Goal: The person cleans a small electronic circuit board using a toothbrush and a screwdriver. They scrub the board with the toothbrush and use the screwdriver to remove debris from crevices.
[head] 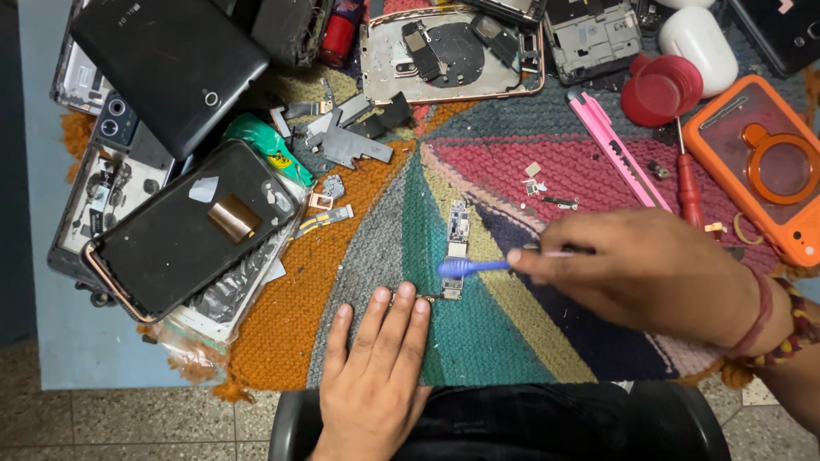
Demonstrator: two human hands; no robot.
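On a knitted mat (359, 222), right hand (641, 273) pinches a blue brush (465, 267) over a circuit board (455, 248); left hand (376, 376) lies flat, fingers extended, empty

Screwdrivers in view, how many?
1: a red-handled screwdriver between the pink cutter and the orange phone case, right of the mat. Others may be hidden under the phone clutter.

I see an orange phone case (756, 166), a pink utility knife (617, 151), a red screwdriver (688, 183), and possibly an earbuds case (700, 38).
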